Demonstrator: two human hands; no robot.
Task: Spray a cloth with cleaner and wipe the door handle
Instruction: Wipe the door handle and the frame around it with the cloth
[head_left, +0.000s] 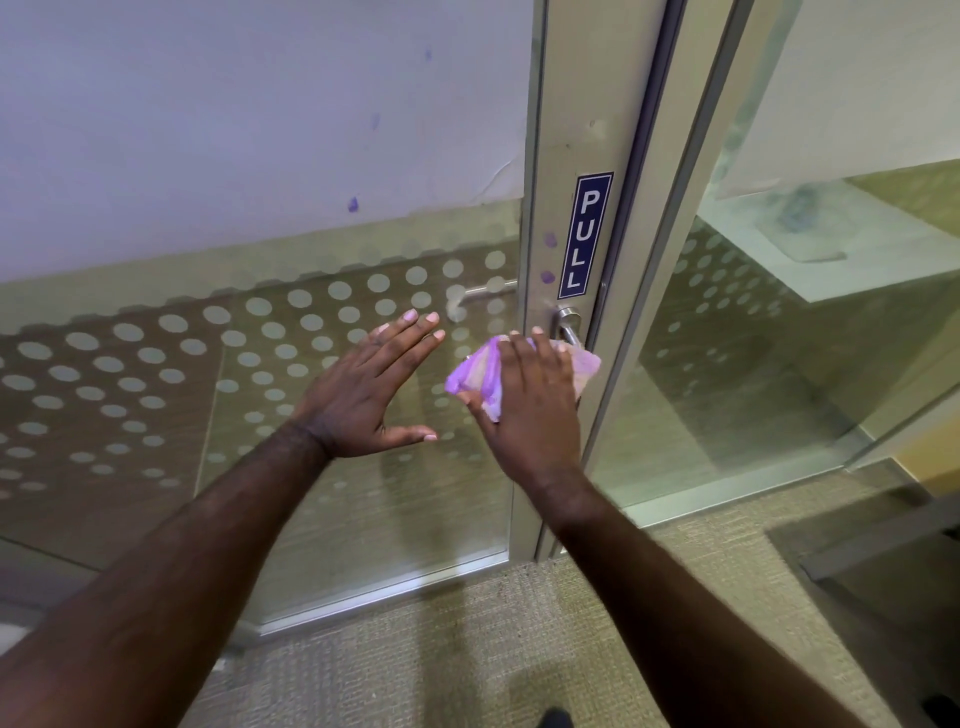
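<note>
A silver lever door handle (566, 322) sits on the metal door frame, just under a blue PULL sign (584, 236). My right hand (535, 405) presses a crumpled purple and cream cloth (475, 382) against the lever, hiding most of it. My left hand (371, 387) lies flat with fingers spread on the glass door panel (311, 338), left of the handle, holding nothing. No spray bottle is in view.
The glass door carries a band of frosted dots and a white film above. A second glass panel (779, 338) stands to the right of the frame. Beige carpet (493, 649) covers the floor at my feet. A dark object (878, 561) sits at the lower right.
</note>
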